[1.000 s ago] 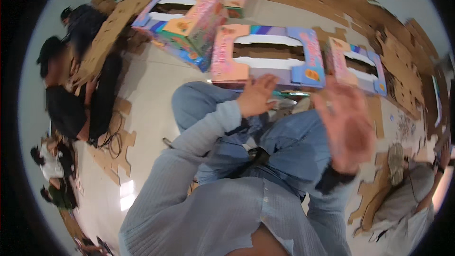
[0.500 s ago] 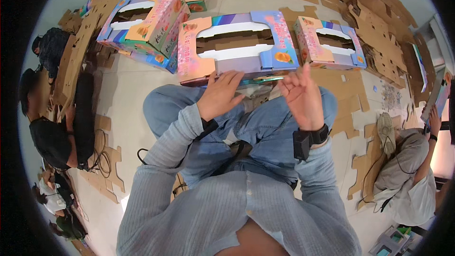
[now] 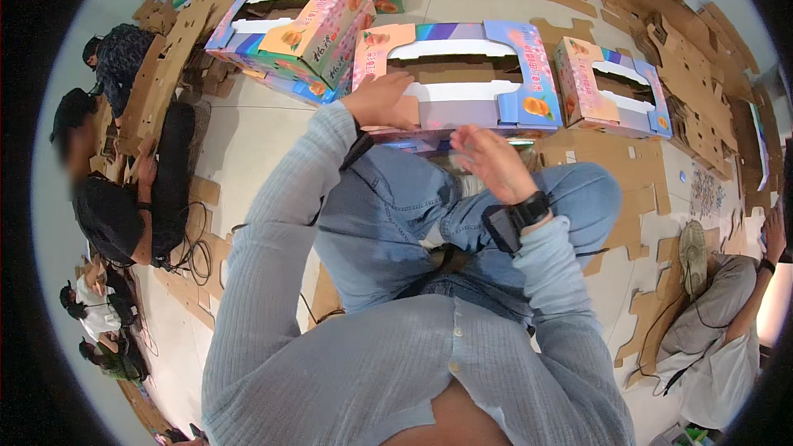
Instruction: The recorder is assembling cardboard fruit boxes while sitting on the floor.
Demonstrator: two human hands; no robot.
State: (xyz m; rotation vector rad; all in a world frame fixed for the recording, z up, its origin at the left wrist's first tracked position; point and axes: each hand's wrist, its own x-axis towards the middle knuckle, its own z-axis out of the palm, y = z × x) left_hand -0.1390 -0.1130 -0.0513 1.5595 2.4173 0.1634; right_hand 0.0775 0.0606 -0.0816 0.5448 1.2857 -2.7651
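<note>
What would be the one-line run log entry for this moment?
left hand: resting on colourful flat printed cardboard box | right hand: open, empty, above knees | posture: seated on floor

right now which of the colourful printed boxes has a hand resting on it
The wide middle box, straight ahead of the knees: the left hand lies on its near left edge. The right hand hangs just short of it; the other boxes go untouched.

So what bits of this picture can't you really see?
- Head view: the left hand covers part of the colourful cardboard box, so its grip there is unclear.
- Head view: the right hand is open, touching nothing; its palm side is turned away.
- Head view: the box's inside is shadowed.
- Head view: people at the left edge are small and cut off.
</note>
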